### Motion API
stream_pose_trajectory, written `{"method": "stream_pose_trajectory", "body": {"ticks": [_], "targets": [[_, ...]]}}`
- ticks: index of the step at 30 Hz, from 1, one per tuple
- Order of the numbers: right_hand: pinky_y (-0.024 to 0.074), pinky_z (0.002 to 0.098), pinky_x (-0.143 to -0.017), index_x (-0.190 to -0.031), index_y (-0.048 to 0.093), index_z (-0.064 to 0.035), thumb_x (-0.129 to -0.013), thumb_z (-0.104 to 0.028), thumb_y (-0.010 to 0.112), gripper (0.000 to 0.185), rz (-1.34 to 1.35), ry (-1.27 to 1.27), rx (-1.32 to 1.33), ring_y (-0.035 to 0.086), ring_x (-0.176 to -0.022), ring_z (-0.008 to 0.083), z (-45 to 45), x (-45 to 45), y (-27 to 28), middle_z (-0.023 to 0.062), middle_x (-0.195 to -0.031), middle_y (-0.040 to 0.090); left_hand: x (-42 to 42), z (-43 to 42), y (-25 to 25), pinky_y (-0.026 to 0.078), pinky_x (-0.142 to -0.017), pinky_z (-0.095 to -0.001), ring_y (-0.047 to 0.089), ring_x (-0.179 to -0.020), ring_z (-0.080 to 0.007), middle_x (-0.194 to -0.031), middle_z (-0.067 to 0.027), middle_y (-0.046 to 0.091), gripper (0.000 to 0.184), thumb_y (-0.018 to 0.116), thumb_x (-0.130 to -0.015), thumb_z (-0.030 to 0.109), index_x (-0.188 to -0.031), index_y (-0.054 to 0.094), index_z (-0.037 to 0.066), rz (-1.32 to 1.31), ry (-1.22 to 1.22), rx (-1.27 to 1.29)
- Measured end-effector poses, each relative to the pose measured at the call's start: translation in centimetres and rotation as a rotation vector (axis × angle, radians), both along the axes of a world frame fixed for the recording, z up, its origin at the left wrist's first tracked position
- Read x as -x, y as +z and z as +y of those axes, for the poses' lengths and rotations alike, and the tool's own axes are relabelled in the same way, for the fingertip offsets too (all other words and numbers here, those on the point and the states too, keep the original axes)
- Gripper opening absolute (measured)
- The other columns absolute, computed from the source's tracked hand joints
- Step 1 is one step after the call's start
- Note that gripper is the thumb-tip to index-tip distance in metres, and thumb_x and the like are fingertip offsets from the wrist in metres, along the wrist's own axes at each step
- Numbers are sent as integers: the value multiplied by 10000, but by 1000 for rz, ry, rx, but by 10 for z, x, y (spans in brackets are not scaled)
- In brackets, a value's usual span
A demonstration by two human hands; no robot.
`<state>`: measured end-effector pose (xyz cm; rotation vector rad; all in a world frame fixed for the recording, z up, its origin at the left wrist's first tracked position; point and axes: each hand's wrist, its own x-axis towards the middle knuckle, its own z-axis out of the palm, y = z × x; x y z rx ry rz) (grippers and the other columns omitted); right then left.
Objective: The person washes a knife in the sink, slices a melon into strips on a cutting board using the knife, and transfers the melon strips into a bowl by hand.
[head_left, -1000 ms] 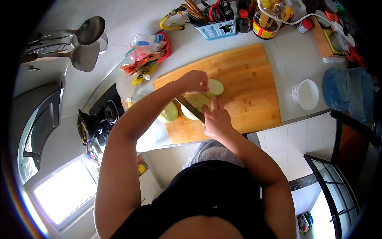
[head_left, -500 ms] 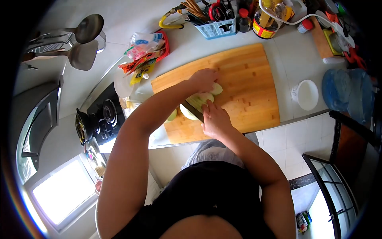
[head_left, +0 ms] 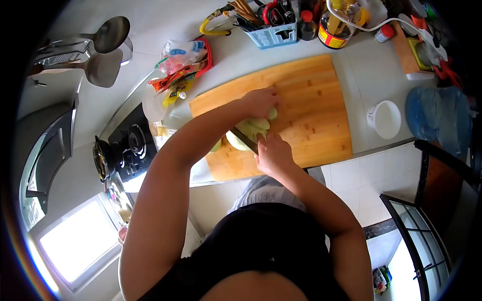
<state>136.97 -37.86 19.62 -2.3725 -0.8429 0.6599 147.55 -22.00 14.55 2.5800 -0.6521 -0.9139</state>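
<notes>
Pale green vegetable slices (head_left: 257, 125) lie bunched on the wooden cutting board (head_left: 311, 105). My left hand (head_left: 261, 102) is over the far end of the bunch, its fingers curled down onto a slice (head_left: 272, 113), with the fingertips partly hidden. Near the board's front edge, my right hand (head_left: 274, 154) grips a knife (head_left: 244, 139), whose dark blade slants up and left beside the slices. Left of the blade is a larger pale piece (head_left: 235, 141). Another green piece (head_left: 216, 146) is mostly hidden behind my left forearm.
A white tub (head_left: 387, 119) and a large blue bottle (head_left: 437, 114) stand at the right. Behind the board are a blue utensil basket (head_left: 272, 37), sauce bottles (head_left: 335, 31) and a red tray of packets (head_left: 206, 62). A black stove (head_left: 131, 145) is at the left.
My left hand has moved right and slightly away from the knife, from a raised pinch down onto the far slice. The slices have shifted and bunched together. My right hand still holds the knife.
</notes>
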Motion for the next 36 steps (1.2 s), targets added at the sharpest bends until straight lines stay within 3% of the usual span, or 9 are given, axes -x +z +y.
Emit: {"method": "stream_pose_trajectory", "body": {"ticks": [7,10,12,16,18,24,34,35,36], "targets": [[521,362,-595,-920,558,-27,-659,-150,668,309,-25,7,14,615,-805,264,4,2,1,126,-851,592,1,3,-5,472,-705,-393,579,-870,-289,-874,-75,578,221,662,-641,119,-840,567,100,-60,-41,7],[518,364,-583,-872,563,-34,-674,-122,644,231,15,45,40,625,-753,259,4,3,3,116,-808,605,-6,16,16,473,-641,-363,593,-706,-258,-723,-68,604,158,663,-676,122,-805,582,80,139,184,-7],[514,367,-565,-847,564,-38,-687,-86,619,175,-16,44,-4,633,-688,268,4,6,1,119,-769,608,-6,31,32,471,-607,-346,580,-618,-218,-675,-75,622,111,671,-720,147,-772,625,60,502,487,273],[508,384,-548,-843,572,-42,-716,-96,619,145,18,96,-13,633,-659,287,6,8,-5,132,-762,607,28,46,65,477,-630,-337,602,-656,-187,-741,-71,653,143,693,-741,183,-804,675,56,472,253,184],[508,401,-541,-915,543,-37,-760,-155,637,216,24,75,-67,632,-634,302,6,9,-4,139,-784,595,40,45,80,481,-653,-342,624,-707,-218,-779,-80,671,167,710,-731,195,-836,703,66,418,179,-114],[488,435,-517,-1198,403,-59,-812,-171,615,454,-77,23,-191,598,-628,349,4,13,-2,173,-833,568,65,46,112,475,-694,-395,619,-784,-298,-810,-110,666,204,695,-733,170,-928,713,114,234,56,15],[502,448,-603,-1248,404,-77,-831,-184,595,470,-68,125,-19,609,-691,359,7,14,-1,191,-845,582,110,47,99,460,-812,-408,588,-923,-270,-873,-70,663,252,684,-697,129,-946,714,159,-167,60,-138],[498,460,-624,-1274,386,-74,-820,-149,591,504,-68,106,-134,605,-726,372,2,15,-5,202,-867,582,117,48,99,460,-812,-408,588,-923,-270,-873,-70,663,252,684,-697,129,-946,714,159,-184,87,-123],[495,471,-645,-1301,367,-71,-808,-115,587,541,-56,74,-255,601,-761,385,0,17,-4,212,-888,582,127,51,99,457,-834,-410,586,-927,-274,-909,-76,651,288,673,-681,93,-965,693,130,-439,170,70]]}}
